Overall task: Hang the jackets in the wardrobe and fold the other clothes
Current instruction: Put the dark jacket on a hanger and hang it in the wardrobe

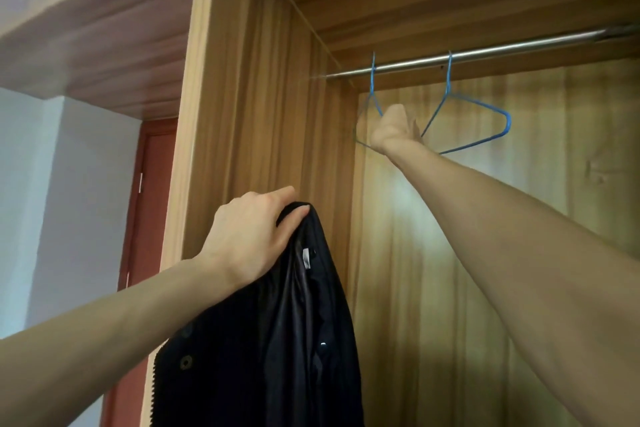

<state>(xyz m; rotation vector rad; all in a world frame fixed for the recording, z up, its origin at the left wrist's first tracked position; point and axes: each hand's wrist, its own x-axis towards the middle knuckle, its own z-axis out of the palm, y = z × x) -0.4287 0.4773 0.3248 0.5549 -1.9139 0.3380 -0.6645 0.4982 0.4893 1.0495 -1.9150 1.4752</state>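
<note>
In the lower middle of the frame the left hand (pixel 247 239) holds a dark jacket (pixel 277 340) up by its top edge, fingers (pixel 277 196) curled over the cloth and thumb pressed against it from the front, so the grip is clamped on the fabric. The jacket hangs straight down from the hand, in front of the wardrobe's left side panel (pixel 221 114), and runs off the bottom edge. A zip edge and a round snap show near its lower left, and a small white tag sits just below the grip.

The right arm stretches from the lower right up to the centre, where the right hand (pixel 393 132) is inside the wardrobe, below the metal rail (pixel 485 54). It is seen from the wrist side, closed in a loose fist between two blue wire hangers. The left hanger (pixel 372 87) hangs edge-on and its lower wire passes by the hand; the hand seems to touch it, but whether the fingers are clamped on it I cannot tell. The right hanger (pixel 498 128) hangs just beside the hand, its shoulder pointing right.

Both hangers hook over the rail, near its left end. A red door (pixel 145 184) stands at the left middle, beyond the wardrobe.
</note>
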